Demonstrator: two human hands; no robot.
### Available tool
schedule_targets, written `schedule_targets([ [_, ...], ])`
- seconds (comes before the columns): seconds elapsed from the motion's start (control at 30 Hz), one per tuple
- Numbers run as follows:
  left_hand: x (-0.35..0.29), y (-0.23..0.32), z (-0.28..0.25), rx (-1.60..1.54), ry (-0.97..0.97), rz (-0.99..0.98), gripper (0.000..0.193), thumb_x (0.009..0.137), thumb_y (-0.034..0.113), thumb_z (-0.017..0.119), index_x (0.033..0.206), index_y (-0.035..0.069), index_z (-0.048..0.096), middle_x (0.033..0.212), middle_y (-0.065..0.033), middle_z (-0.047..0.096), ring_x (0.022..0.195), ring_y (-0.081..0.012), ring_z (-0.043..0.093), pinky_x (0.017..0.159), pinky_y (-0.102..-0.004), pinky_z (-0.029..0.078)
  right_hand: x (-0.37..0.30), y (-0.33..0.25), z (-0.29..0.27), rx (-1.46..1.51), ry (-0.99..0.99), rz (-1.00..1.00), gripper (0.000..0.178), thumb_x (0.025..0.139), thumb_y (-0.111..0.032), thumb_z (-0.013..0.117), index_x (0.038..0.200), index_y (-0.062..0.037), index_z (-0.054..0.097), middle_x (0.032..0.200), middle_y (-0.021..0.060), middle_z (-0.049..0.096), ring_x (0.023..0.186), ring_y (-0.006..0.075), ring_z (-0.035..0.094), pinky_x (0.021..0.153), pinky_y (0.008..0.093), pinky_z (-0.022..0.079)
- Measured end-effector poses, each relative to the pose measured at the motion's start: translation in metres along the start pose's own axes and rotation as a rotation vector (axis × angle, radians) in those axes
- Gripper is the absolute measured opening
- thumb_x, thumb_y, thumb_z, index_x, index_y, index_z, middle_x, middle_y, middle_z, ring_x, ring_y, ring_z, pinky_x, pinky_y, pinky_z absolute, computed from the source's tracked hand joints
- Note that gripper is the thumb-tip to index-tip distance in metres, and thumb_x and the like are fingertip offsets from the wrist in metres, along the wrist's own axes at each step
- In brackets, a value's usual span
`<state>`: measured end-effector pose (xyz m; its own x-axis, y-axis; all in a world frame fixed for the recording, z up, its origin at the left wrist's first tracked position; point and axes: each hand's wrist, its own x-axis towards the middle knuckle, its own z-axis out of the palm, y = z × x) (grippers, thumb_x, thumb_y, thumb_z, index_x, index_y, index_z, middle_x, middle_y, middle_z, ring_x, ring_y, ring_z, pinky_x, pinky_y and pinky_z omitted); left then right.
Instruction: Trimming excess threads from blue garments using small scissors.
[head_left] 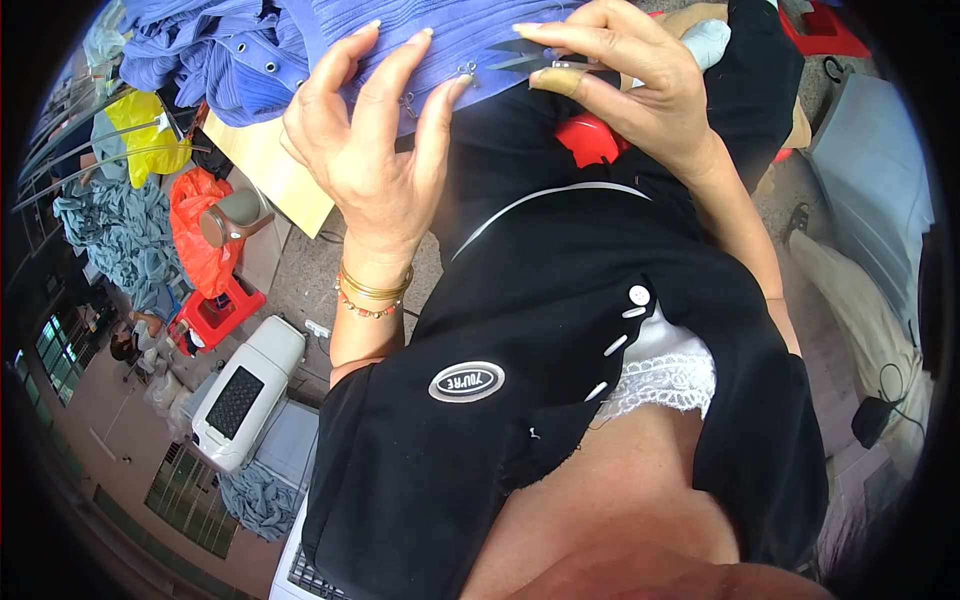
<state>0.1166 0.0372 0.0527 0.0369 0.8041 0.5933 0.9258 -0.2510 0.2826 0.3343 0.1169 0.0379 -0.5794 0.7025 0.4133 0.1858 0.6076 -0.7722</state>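
A blue-violet ribbed garment [350, 25] with metal eyelets lies across my lap at the top of the view. My left hand [375, 135] rests over its lower edge, fingers bent and spread apart. Beside the left thumb tip sits a small metal fitting [467, 68] on the cloth; whether the thumb presses it I cannot tell. My right hand [635, 75] grips a pair of thread snips [550, 62] between thumb and fingers, the thumb wrapped in a tan bandage. Their parted blades point left over the garment, towards the left thumb.
A pale yellow board [270, 165] lies beyond my left wrist. Further left are an orange-red bag [200, 215], a tumbler [235, 218], a red plastic stool [225, 315], a pile of grey-blue cloth [120, 230] and a white machine [250, 390]. A grey-blue covered shape [870, 150] stands at right.
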Motion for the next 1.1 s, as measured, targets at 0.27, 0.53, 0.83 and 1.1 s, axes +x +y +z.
schedule_targets([
  [0.27, 0.002, -0.002, 0.001, -0.04, 0.005, 0.067, 0.021, 0.075, 0.016, 0.082, 0.094, 0.017, 0.077, 0.116, -0.0028, 0.065, 0.104, -0.0212, 0.054, 0.091, -0.0338, 0.036, 0.004, 0.005, 0.006, 0.162, 0.102, -0.069, 0.037, 0.075, -0.004, 0.081, 0.111, -0.0009, 0.072, 0.08, 0.0087, 0.06, 0.069, 0.0204, 0.058, 0.06, 0.0307, 0.045],
  [0.53, 0.002, 0.0, 0.007, -0.206, 0.0, -0.045, 0.009, 0.083, 0.011, 0.075, 0.09, 0.01, 0.071, 0.114, -0.0064, 0.066, 0.105, -0.0237, 0.055, 0.094, -0.0348, 0.038, 0.01, 0.005, 0.004, 0.11, 0.107, -0.146, 0.034, 0.076, -0.012, 0.081, 0.108, -0.0029, 0.073, 0.076, 0.007, 0.06, 0.066, 0.0208, 0.058, 0.059, 0.0314, 0.045],
  [0.83, 0.003, 0.003, 0.009, -0.283, 0.016, -0.058, 0.007, 0.087, 0.012, 0.072, 0.091, 0.007, 0.069, 0.113, -0.0098, 0.066, 0.105, -0.0229, 0.056, 0.094, -0.0343, 0.039, 0.018, 0.037, 0.031, -0.149, 0.361, -0.57, 0.026, 0.078, -0.018, 0.078, 0.101, -0.0059, 0.074, 0.078, 0.0058, 0.061, 0.068, 0.021, 0.06, 0.061, 0.0321, 0.046],
  [1.1, -0.022, -0.027, 0.012, -0.189, 0.125, -0.131, 0.031, 0.096, 0.023, 0.062, 0.117, 0.002, 0.053, 0.116, -0.0153, 0.052, 0.112, -0.0288, 0.048, 0.1, -0.0402, 0.037, 0.001, 0.018, 0.003, 0.319, 0.185, -0.013, 0.034, 0.079, 0.001, 0.078, 0.112, 0.0039, 0.071, 0.079, 0.0079, 0.061, 0.071, 0.0164, 0.056, 0.063, 0.0279, 0.043],
])
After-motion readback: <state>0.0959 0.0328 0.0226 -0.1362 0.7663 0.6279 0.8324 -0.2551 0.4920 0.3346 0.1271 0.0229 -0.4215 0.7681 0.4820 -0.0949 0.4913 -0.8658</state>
